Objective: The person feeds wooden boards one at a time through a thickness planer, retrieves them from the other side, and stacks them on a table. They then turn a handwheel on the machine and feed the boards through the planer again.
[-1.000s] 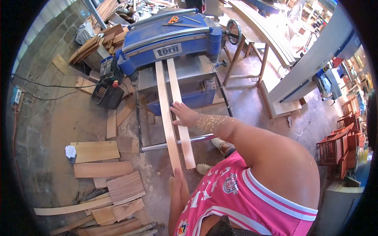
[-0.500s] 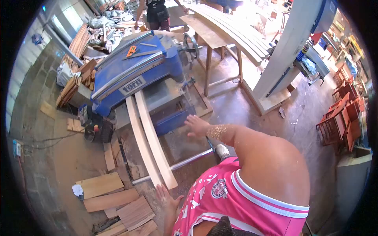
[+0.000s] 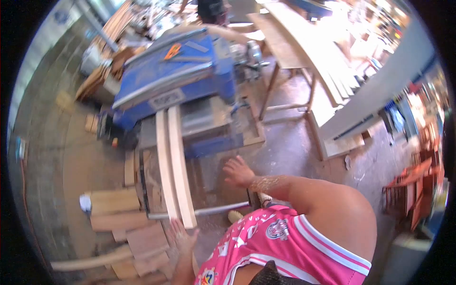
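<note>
Two long pale wooden boards (image 3: 176, 161) lie side by side, running from the blue planer (image 3: 161, 76) across a metal roller bar (image 3: 223, 208) toward me. My left hand (image 3: 183, 237) is open at their near ends, its fingertips right at the end of the left board and its thumb out to the side. My right hand (image 3: 239, 172) is open in the air to the right of the boards, fingers spread, holding nothing. Sawdust clings to that wrist. The boards' far ends are hidden under the planer.
On the planer's top lies an orange-handled tool (image 3: 172, 51). Flat wood offcuts (image 3: 114, 202) are scattered on the floor at left. Long boards rest on a trestle table (image 3: 280, 45) beside a pale post (image 3: 365, 95). Another person (image 3: 212, 10) stands behind the planer.
My view has shifted, so the planer and table appear farther right. My left hand stays by the boards' near ends, and my right hand remains spread in the air.
</note>
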The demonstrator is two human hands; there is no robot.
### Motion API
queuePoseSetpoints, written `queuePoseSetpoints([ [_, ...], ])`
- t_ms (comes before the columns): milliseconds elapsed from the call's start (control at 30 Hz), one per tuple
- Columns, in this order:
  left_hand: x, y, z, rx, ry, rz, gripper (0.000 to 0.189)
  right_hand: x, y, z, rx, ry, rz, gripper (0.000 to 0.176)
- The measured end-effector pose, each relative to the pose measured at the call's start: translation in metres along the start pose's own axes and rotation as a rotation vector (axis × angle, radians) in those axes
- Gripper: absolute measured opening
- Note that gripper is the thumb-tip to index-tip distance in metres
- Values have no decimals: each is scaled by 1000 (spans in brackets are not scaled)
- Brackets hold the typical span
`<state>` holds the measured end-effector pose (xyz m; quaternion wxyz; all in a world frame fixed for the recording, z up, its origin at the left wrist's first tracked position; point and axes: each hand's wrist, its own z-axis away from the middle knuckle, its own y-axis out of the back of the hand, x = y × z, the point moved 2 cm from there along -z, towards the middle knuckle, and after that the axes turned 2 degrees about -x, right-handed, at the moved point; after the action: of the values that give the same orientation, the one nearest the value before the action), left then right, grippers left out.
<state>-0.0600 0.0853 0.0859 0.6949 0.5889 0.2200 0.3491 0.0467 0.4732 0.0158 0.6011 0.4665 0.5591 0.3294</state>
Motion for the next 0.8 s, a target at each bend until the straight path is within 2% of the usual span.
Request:
queuePoseSetpoints([
  [67,-1,-1,-5,-10,-12,-81,113,-1,-2,-1,31,-31,-10,53],
  [200,7,10,-18,-12,30,-44,113,-8,4,-2,64,-44,-20,51],
  [367,6,10,-31,59,-39,-13,112,-14,8,-4,0,-92,-5,50],
  [733,15,19,-57,113,-43,13,108,-13,8,-5,-13,-112,26,50],
  [800,15,19,-62,140,-64,42,106,-12,7,-4,78,-78,66,49],
])
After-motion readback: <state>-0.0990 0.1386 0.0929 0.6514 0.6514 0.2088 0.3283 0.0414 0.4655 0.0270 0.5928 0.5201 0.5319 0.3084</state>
